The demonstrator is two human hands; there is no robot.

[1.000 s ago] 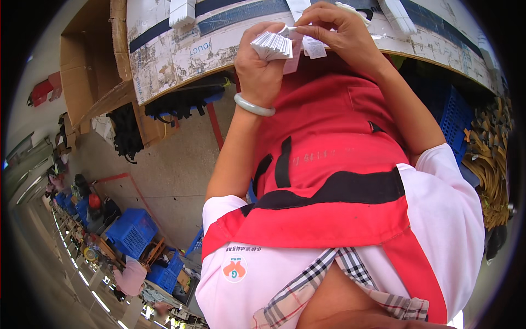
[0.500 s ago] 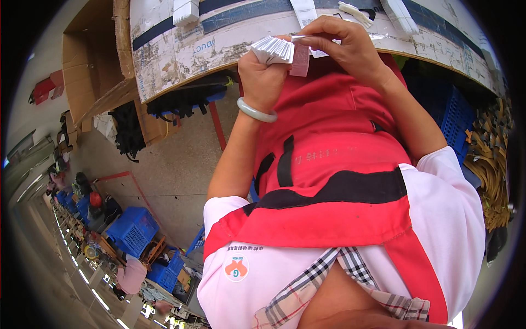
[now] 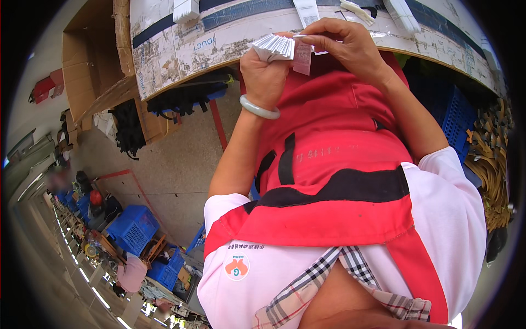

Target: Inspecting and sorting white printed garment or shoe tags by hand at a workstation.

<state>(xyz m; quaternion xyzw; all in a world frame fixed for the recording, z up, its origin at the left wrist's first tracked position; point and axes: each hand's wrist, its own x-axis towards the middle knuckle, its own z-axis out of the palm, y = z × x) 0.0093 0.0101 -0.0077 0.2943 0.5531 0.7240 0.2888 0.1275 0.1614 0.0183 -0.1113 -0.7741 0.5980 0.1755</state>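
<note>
The left hand (image 3: 266, 74) was clenched around a fanned stack of white tags (image 3: 275, 46) at the upper middle of the frame, just in front of the counter (image 3: 181, 49) edge. The right hand (image 3: 345, 46) pinched one pinkish tag (image 3: 302, 57) at the stack's right side, touching it. A loosened grip could likely let the fan slide apart and spill.
</note>
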